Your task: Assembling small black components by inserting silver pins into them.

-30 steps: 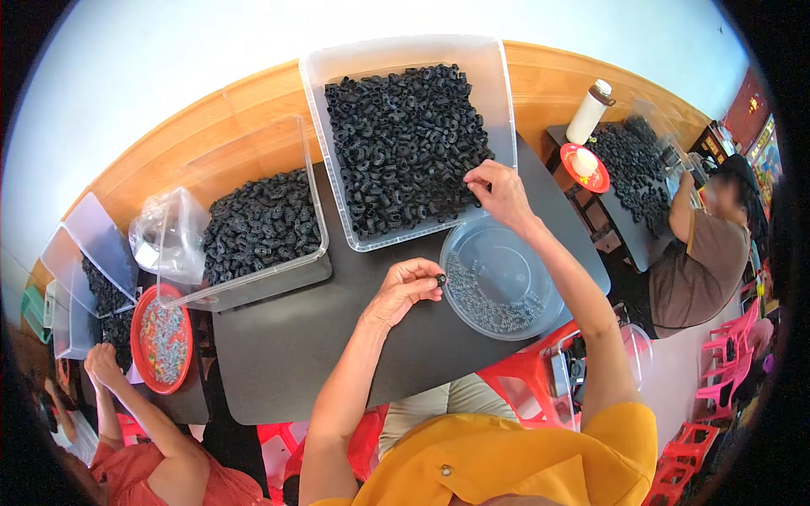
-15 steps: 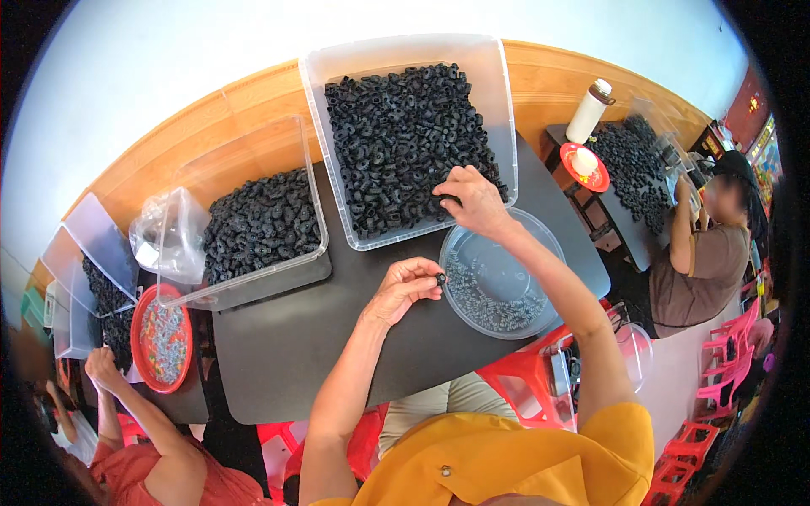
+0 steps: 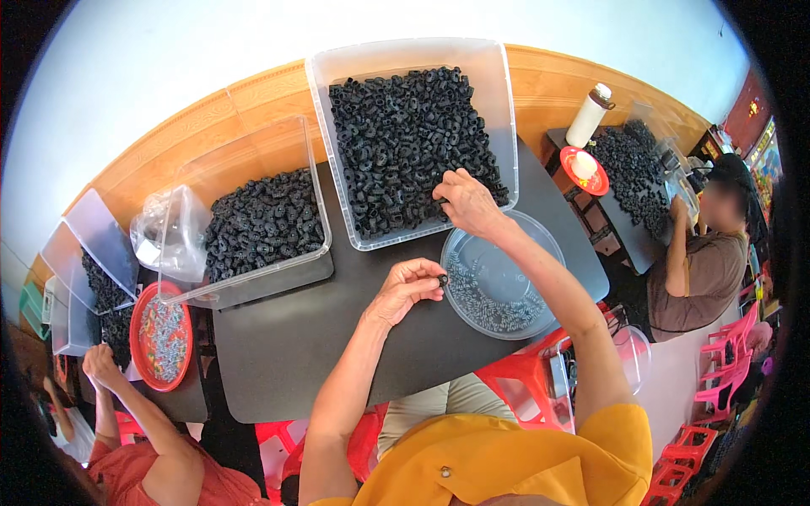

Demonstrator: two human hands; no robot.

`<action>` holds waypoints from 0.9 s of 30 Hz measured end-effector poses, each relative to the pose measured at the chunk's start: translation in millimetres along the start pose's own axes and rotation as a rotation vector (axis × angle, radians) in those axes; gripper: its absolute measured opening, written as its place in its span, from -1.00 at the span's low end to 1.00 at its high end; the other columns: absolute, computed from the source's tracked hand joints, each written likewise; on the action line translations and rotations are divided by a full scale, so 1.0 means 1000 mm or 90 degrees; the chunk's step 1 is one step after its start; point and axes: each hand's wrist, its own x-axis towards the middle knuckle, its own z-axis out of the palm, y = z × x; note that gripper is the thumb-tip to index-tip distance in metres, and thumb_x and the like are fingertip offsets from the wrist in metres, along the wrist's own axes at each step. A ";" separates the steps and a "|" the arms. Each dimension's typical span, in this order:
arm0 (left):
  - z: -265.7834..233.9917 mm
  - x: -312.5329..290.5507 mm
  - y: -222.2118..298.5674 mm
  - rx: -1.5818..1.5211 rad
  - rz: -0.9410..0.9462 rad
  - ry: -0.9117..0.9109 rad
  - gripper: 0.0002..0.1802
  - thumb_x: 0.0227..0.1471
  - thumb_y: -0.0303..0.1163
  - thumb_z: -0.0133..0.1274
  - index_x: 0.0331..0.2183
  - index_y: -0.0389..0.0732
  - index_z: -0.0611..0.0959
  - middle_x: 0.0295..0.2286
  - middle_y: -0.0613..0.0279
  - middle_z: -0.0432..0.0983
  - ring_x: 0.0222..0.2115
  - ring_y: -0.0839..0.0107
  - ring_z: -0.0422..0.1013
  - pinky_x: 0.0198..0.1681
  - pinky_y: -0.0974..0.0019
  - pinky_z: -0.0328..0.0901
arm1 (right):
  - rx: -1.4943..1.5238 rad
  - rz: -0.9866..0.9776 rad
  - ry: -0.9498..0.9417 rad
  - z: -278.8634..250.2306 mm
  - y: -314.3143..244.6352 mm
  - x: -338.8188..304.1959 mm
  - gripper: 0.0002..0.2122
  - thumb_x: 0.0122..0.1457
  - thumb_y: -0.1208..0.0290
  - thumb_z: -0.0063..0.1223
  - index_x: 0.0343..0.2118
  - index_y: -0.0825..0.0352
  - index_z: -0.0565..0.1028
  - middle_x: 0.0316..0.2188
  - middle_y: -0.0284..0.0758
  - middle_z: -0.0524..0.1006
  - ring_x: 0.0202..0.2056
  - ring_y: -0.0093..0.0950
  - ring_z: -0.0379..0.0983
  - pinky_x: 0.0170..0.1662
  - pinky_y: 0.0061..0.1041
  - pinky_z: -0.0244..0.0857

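Observation:
My left hand [image 3: 405,291] is over the dark table, thumb and forefinger pinching a small round black plastic part [image 3: 443,280] beside the rim of a clear round tub [image 3: 540,316]. Many small metallic-looking pieces [image 3: 489,304] lie spread over the tub's floor. My right hand [image 3: 470,202] reaches across the tub to the near right corner of a large translucent bin [image 3: 317,118]. Its fingers are closed around a black plastic part [image 3: 441,199], mostly covered by the fingertips. Loose black plastic parts [image 3: 405,135] fill the bin.
Left of the large bin, a clear box [image 3: 327,232] holds darker black parts, with a plastic bag [image 3: 181,228] beside it. A red basin [image 3: 187,354] of small pieces stands near a co-worker's hands [image 3: 101,367]. At right, another person [image 3: 700,253] works beside a white bottle [image 3: 591,118].
My right hand has shifted slightly left, its fingers bending down among the parts at the bin's corner. My left hand stays almost where it was, still pinching its part.

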 end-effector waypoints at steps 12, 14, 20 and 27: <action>-0.004 -0.003 -0.006 -0.006 0.010 0.016 -0.83 -0.11 -0.58 0.06 -0.35 -0.25 0.55 -0.44 0.29 0.49 -0.48 0.52 0.44 -0.35 0.45 0.39 | 0.380 0.190 0.130 -0.023 -0.015 -0.018 -0.89 -0.09 0.56 0.12 -0.43 0.31 0.56 -0.60 -0.37 0.46 -0.60 -0.58 0.34 -0.51 -0.59 0.24; -0.003 0.001 -0.007 -0.035 0.035 0.044 -0.82 -0.10 -0.58 0.05 -0.33 -0.26 0.53 -0.41 0.26 0.49 -0.45 0.49 0.45 -0.32 0.42 0.40 | 0.538 0.292 0.061 -0.035 -0.021 -0.032 -0.89 -0.04 0.55 0.09 -0.40 0.35 0.55 -0.51 -0.41 0.53 -0.55 -0.68 0.37 -0.50 -0.64 0.26; 0.010 -0.001 -0.005 -0.016 0.093 0.072 -0.84 -0.06 -0.56 0.02 -0.33 -0.26 0.51 -0.41 0.21 0.50 -0.44 0.47 0.46 -0.31 0.40 0.42 | 0.792 0.346 -0.003 -0.036 -0.053 -0.077 -0.86 0.03 0.53 0.04 -0.34 0.41 0.52 -0.43 -0.36 0.53 -0.41 -0.63 0.44 -0.36 -0.64 0.37; 0.023 -0.006 -0.007 0.002 0.117 0.084 -0.84 -0.07 -0.55 0.04 -0.33 -0.26 0.50 -0.42 0.23 0.49 -0.46 0.49 0.45 -0.30 0.42 0.40 | 0.781 0.386 0.087 -0.029 -0.082 -0.096 -0.90 0.00 0.55 0.06 -0.40 0.42 0.54 -0.49 -0.36 0.51 -0.47 -0.64 0.42 -0.43 -0.67 0.35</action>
